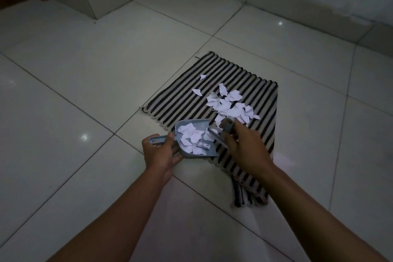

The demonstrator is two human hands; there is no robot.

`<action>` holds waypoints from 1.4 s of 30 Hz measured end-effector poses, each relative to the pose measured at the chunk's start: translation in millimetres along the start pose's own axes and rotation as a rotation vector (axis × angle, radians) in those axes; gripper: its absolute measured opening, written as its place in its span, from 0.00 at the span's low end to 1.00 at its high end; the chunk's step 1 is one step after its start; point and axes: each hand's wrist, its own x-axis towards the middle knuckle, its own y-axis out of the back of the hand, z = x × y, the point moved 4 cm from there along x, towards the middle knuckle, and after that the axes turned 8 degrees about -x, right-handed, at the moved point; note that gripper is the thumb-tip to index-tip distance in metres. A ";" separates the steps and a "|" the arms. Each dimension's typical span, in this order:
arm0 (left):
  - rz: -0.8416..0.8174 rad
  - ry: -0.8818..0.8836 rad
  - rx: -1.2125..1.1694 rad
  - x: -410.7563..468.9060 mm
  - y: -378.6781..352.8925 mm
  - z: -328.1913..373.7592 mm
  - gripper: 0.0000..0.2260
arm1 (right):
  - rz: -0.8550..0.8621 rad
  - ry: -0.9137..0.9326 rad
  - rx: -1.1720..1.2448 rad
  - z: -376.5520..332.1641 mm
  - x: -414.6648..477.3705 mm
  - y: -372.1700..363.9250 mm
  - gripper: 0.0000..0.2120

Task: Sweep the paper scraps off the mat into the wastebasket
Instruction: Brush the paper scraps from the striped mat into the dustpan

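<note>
A black-and-white striped mat (182, 95) lies on the tiled floor. White paper scraps (230, 105) are heaped on its right half, and two lone scraps lie farther back. My left hand (161, 154) grips the handle of a grey-blue dustpan (209, 151) at the mat's near left edge; several scraps (193, 139) lie inside the pan. My right hand (244, 147) is closed on a small grey brush (228, 126), whose head is at the pan's mouth beside the heap. No wastebasket is in view.
Pale glossy floor tiles (85, 83) surround the mat. A tiled skirting and wall (319, 4) run along the back, with a jutting corner block (89, 0) at the back left. The mat's near corner (248, 195) is rumpled.
</note>
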 end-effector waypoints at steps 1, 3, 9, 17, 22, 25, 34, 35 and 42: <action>0.004 -0.004 0.003 0.2 1.5 1.4 0.16 | 0.015 -0.007 0.022 -1.3 0.9 3.4 0.08; 0.013 -0.013 0.002 2.2 5.5 3.5 0.16 | 0.062 -0.064 0.064 2.5 5.6 11.2 0.09; 0.001 -0.011 0.004 2.7 8.6 4.9 0.16 | -0.004 -0.051 0.020 -12.7 0.4 -11.2 0.09; 0.019 0.007 -0.023 6.5 19.0 4.9 0.16 | 0.088 -0.127 0.151 -17.3 4.8 -1.1 0.07; 0.022 0.028 -0.050 7.9 17.4 -1.4 0.20 | -0.059 -0.086 0.176 -32.4 -10.6 -18.9 0.05; 0.020 0.037 -0.074 8.6 15.1 -5.3 0.20 | -0.003 -0.114 0.212 -28.0 -7.1 -12.6 0.06; 0.019 0.038 -0.037 18.3 5.2 -3.6 0.20 | 0.142 -0.213 -0.025 14.5 19.3 14.7 0.13; 0.023 0.036 -0.039 18.8 4.6 -4.1 0.19 | 0.120 -0.173 -0.049 8.8 17.4 8.2 0.10; 0.045 0.029 -0.048 18.8 5.6 -6.7 0.19 | -0.043 -0.062 0.119 -29.2 3.2 -15.3 0.03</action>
